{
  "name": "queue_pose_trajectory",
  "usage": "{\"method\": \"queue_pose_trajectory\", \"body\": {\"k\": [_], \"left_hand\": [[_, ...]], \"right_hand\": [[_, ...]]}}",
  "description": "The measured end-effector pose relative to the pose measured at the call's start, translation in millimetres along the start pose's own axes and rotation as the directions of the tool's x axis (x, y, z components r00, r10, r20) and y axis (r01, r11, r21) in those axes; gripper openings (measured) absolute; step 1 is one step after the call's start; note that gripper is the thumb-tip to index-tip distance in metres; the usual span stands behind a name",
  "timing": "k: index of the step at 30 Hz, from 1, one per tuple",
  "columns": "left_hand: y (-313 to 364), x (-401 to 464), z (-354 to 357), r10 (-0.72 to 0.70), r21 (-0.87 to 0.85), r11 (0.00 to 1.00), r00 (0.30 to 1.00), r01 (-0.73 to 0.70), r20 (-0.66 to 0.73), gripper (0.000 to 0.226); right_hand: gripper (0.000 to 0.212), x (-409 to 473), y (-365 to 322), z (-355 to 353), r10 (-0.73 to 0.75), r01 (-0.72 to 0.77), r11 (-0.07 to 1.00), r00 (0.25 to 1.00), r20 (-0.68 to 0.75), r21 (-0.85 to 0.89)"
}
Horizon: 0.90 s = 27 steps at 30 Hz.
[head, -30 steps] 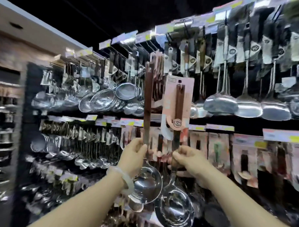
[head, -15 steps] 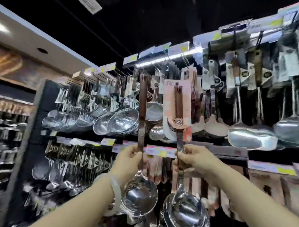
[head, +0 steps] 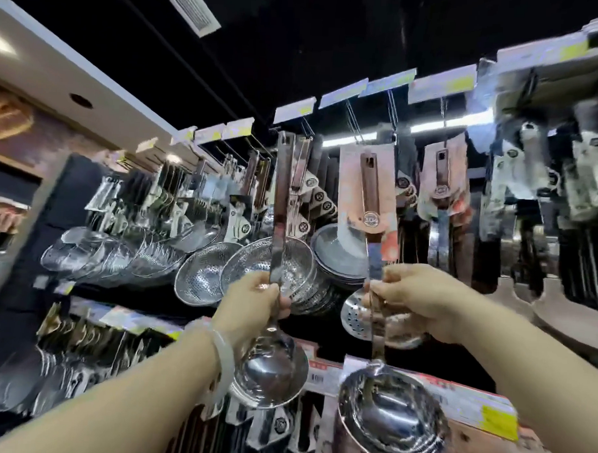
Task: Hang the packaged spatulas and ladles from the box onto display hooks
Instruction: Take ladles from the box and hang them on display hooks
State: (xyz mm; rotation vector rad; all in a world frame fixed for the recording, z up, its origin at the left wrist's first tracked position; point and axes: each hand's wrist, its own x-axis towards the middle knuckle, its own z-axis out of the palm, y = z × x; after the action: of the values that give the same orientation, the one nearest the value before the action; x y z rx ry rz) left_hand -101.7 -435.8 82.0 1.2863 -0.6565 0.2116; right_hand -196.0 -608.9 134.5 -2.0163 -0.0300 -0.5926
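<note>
I hold two steel ladles upright, bowls down, in front of the display wall. My left hand (head: 253,299) grips the shaft of the left ladle (head: 271,372), whose brown handle reaches up to the top hooks (head: 353,119). My right hand (head: 417,300) pinches the shaft of the right ladle (head: 390,415), which carries a pink packaging card (head: 367,195) around its handle. Both handle tops sit just below the price-tag rail. The box is not in view.
Hanging strainers and skimmers (head: 254,269) fill the row behind my hands. More carded utensils (head: 443,184) hang to the right, with wide spatulas (head: 561,306) further right. A lower rail with yellow price tags (head: 495,418) runs under my right arm.
Both hands have lifted the ladles higher toward the top row of hooks, and my view has tilted upward so the ceiling and top rail now show.
</note>
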Motion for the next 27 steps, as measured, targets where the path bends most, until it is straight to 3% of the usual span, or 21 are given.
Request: {"method": "queue_pose_trajectory", "body": {"k": [9,14,20,27], "left_hand": [[11.7,73.6,14.2,0.029,-0.132,0.991,0.98,-0.003,0.199,0.016],[15.0,95.8,38.6,0.08,-0.16,0.987,0.939,-0.027,0.335,0.031],[17.6,108.2,55.8,0.111,-0.178,0.983,0.918,-0.045,0.381,0.02],[15.9,121.6,70.5,0.139,-0.213,0.975,0.916,-0.06,0.375,0.018]], "right_hand": [[0.009,36.3,-28.1,-4.9,0.0,-0.021,0.995,0.978,-0.209,-0.099],[0.006,47.5,-44.7,-21.3,0.006,-0.05,0.993,0.921,-0.39,-0.103],[0.012,70.2,-58.9,-55.8,0.025,-0.101,0.987,0.861,-0.508,-0.122],[0.009,91.6,-57.8,-81.6,0.06,-0.143,0.982,0.852,-0.52,-0.121]]}}
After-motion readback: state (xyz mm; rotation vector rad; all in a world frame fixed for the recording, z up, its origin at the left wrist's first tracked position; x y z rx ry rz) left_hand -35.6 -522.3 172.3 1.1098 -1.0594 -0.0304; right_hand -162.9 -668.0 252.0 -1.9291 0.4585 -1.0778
